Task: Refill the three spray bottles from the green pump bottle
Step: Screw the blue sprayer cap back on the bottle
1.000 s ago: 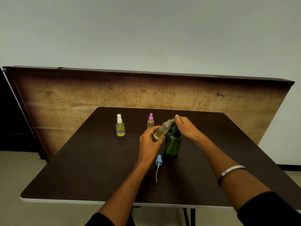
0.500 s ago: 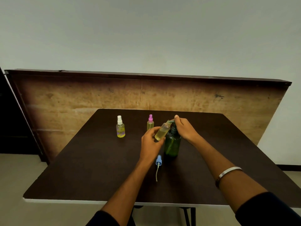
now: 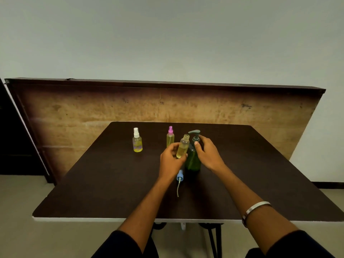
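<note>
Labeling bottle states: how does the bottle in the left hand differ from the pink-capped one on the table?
1. The open spray bottle has no cap and a bare threaded neck; the pink-capped spray bottle has its sprayer on.
2. The open one is gripped by the left hand above the table; the pink-capped one stands there untouched.
3. The open one tilts slightly; the pink-capped one is upright.

Both are clear and hold yellowish liquid.

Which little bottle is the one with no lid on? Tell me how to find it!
Look at the dark table, then at the tall green pump bottle near its middle. Just left of it, the left hand holds a small open spray bottle of pale yellow liquid. Unlike the white-capped and pink-capped bottles behind, its neck is bare.
</note>
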